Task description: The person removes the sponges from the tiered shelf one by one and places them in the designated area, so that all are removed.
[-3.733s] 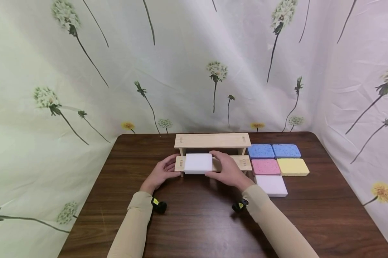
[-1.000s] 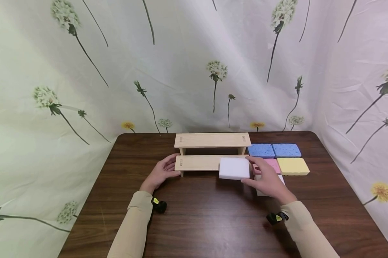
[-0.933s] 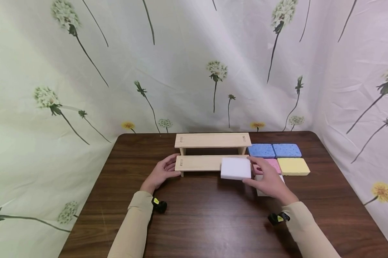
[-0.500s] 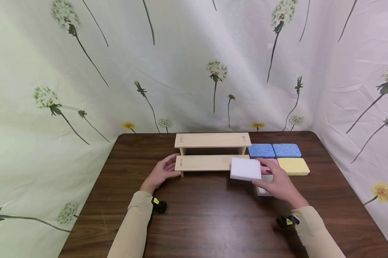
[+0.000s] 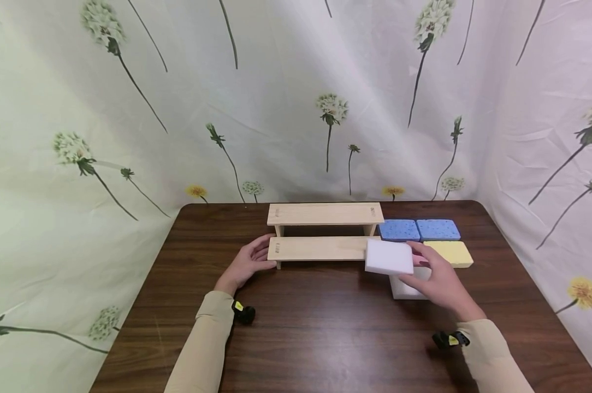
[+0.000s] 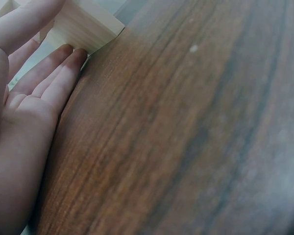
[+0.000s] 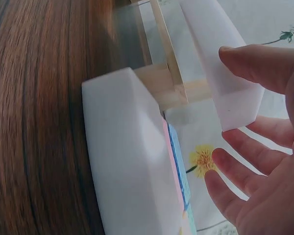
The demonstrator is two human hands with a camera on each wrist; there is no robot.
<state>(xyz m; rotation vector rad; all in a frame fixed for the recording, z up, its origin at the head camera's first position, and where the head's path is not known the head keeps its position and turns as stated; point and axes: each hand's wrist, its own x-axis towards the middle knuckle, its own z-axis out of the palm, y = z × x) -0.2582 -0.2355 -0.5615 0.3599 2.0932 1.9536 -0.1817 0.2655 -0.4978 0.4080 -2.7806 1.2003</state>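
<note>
My right hand (image 5: pixel 440 281) pinches a white block sponge (image 5: pixel 389 256) between thumb and fingers. In the right wrist view this sponge (image 7: pixel 215 49) is raised above the table and slightly tilted. It overlaps the right end of a two-tier wooden stand (image 5: pixel 320 248) in the head view. A second white sponge (image 5: pixel 408 290) lies on the table, partly behind my right hand. My left hand (image 5: pixel 247 265) rests against the stand's left end with its fingers extended; in the left wrist view the fingertips touch the pale wood (image 6: pixel 88 29).
Two blue sponges, one left (image 5: pixel 399 230) and one right (image 5: pixel 438 229), lie right of the stand. A yellow sponge (image 5: pixel 453 253) sits in front of them. Beside it a pink sponge (image 5: pixel 418 260) is mostly hidden. A flower-patterned cloth (image 5: pixel 276 109) hangs behind the dark wooden table (image 5: pixel 296 338).
The white sponge was on the lower tier's left part; my right hand has lifted it and carried it rightward past the stand's right end. My left hand has stayed in place.
</note>
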